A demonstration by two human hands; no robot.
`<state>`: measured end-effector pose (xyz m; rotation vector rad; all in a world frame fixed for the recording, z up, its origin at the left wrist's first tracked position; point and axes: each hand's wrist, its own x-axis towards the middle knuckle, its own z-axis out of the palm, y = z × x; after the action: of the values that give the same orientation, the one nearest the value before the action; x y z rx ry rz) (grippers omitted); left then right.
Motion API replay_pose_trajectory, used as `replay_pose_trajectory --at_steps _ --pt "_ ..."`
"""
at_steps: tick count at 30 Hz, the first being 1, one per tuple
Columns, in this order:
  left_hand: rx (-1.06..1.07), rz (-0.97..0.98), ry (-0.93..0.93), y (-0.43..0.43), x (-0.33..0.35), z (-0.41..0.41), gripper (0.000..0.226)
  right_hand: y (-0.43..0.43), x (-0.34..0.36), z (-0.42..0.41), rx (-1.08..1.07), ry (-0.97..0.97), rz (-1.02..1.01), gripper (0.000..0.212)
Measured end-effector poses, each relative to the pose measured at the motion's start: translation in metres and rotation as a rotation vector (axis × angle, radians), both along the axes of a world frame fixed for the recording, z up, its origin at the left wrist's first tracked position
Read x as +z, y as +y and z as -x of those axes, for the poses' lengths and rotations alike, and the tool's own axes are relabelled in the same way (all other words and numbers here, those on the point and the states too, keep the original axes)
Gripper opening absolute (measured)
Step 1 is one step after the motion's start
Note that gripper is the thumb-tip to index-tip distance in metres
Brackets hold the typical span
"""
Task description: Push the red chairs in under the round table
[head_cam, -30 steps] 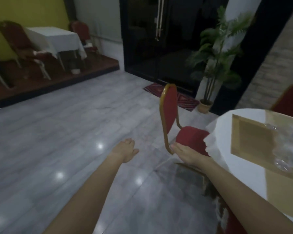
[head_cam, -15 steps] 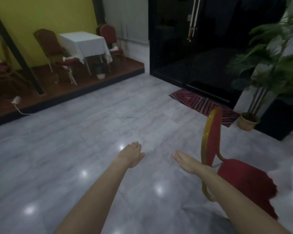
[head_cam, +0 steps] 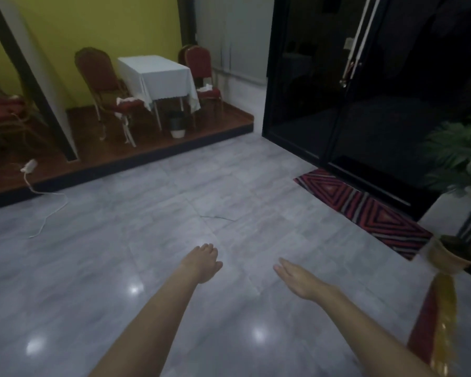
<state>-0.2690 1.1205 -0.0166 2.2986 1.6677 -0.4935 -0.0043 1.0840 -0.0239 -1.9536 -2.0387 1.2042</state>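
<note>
Glossy grey floor tiles (head_cam: 152,240) spread out before me, catching ceiling lights. Ahead on my left a raised wooden platform (head_cam: 136,148) meets the yellow wall (head_cam: 93,23) and carries a small white-clothed table (head_cam: 158,74). Dark glass doors (head_cam: 365,91) stand on my right, with a striped mat (head_cam: 365,210) at their foot beside a potted plant (head_cam: 460,159).

Dim indoor light, white ceiling-lamp glare spots on the glossy grey floor (head_cam: 174,213), soft motion blur, wide-angle bending at edges.
</note>
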Motion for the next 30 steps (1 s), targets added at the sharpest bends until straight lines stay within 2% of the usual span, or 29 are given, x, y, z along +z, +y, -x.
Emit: replay_pose_trajectory --at_steps 3,6,12,15,19,24,27,30 --pt "-0.043 -0.037 -0.001 0.078 0.013 -0.016 0.053 0.053 0.012 -0.022 -0.017 -0.088 -0.019 0.073" --pt "-0.117 -0.012 -0.035 0.149 0.017 -0.054 0.053 0.098 0.015 -0.06 -0.076 -0.135 -0.017 0.064" --pt "-0.338 0.013 0.014 0.267 -0.001 -0.172 0.057 0.166 0.018 -0.172 -0.296 -0.22 -0.016 0.063" --pt "-0.478 0.02 0.023 0.313 -0.004 -0.262 0.057 0.178 0.03 -0.25 -0.457 -0.232 -0.069 0.061" --pt "-0.722 -0.025 -0.08 0.338 0.016 -0.412 0.055 0.144 0.037 -0.358 -0.821 -0.247 -0.048 0.061" --pt "-1.068 0.024 -0.131 0.305 0.021 -0.563 0.054 0.043 0.016 -0.428 -1.187 -0.212 0.105 0.064" --pt "-1.245 0.115 -0.099 0.266 0.014 -0.631 0.055 -0.026 0.004 -0.428 -1.474 -0.235 0.157 0.058" --pt "-1.478 0.256 -0.011 0.199 0.003 -0.687 0.053 -0.105 -0.005 -0.378 -1.672 -0.162 0.321 0.056"
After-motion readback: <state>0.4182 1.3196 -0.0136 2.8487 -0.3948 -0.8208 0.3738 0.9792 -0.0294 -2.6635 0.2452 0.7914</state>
